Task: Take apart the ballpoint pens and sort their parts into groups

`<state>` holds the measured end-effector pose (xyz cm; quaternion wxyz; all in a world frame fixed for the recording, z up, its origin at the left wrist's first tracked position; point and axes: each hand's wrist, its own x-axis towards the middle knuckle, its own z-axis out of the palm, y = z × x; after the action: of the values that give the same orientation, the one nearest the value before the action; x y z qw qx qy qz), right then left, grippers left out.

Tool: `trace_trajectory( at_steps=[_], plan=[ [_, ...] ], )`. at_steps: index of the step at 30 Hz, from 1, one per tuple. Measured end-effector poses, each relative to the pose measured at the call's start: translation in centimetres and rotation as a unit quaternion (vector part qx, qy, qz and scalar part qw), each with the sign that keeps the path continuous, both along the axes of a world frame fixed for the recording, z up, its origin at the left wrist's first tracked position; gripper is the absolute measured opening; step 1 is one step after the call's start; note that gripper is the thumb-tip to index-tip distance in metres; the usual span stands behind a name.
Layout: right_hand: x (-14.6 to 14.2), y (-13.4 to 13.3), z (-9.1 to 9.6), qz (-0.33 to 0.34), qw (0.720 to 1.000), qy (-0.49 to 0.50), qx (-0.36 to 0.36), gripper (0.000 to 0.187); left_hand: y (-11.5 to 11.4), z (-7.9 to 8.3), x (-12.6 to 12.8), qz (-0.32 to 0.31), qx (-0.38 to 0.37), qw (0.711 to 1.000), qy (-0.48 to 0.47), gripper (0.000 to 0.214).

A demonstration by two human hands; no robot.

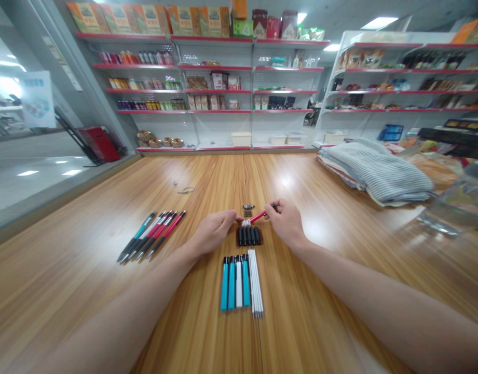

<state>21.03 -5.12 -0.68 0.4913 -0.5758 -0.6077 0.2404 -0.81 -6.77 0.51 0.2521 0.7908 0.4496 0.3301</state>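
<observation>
My right hand (pixel 286 221) pinches a red pen barrel (pixel 258 217), tilted with its lower end toward the left. Close to that end, my left hand (pixel 216 229) has its fingers pressed together beside a small cluster of white pen parts (pixel 246 223); whatever they hold is hidden. Just below lies a row of black rubber grips (pixel 248 236). Nearer to me are blue and white pen barrels (pixel 235 283) with black tops, and several thin white refills (pixel 256 283) alongside. Small metal pen tips (pixel 248 210) lie beyond my fingers.
Several whole pens (pixel 151 236) in blue, white and red lie at left on the wooden table (pixel 192 327). Farther back is a thin ring-shaped piece (pixel 186 190). Folded striped cloth (pixel 379 169) and a clear container (pixel 454 200) occupy the right. Stocked shelves (pixel 223 92) stand behind.
</observation>
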Motion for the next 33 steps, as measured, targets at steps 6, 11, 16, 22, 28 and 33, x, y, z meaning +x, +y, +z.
trace_trajectory(
  at_steps=[6,11,16,22,28,33],
  plan=[
    [0.1,0.1,-0.1,0.0,1.0,0.029,0.004,0.022,-0.1,0.1,0.1,0.0,0.008,1.0,-0.007,0.053],
    [0.1,0.1,0.2,0.086,0.988,0.13,0.003,0.027,-0.1,0.2,0.3,0.0,0.049,0.999,-0.006,0.042],
    [-0.4,-1.2,1.2,0.198,0.968,0.151,0.028,0.028,-0.6,0.5,0.4,0.044,0.087,0.995,-0.023,0.036],
    [-1.0,-2.1,1.2,0.282,0.952,0.11,0.055,0.025,-1.8,2.5,1.5,-0.019,0.205,0.977,0.047,0.021],
    [-1.0,-2.0,1.5,0.292,0.944,0.151,0.031,0.03,-2.6,4.7,2.8,-0.048,0.07,0.99,0.111,0.022],
    [-0.6,-1.6,1.7,0.216,0.95,0.222,0.032,0.032,-3.2,8.1,0.8,-0.012,-0.095,0.986,0.138,0.044]
  ],
)
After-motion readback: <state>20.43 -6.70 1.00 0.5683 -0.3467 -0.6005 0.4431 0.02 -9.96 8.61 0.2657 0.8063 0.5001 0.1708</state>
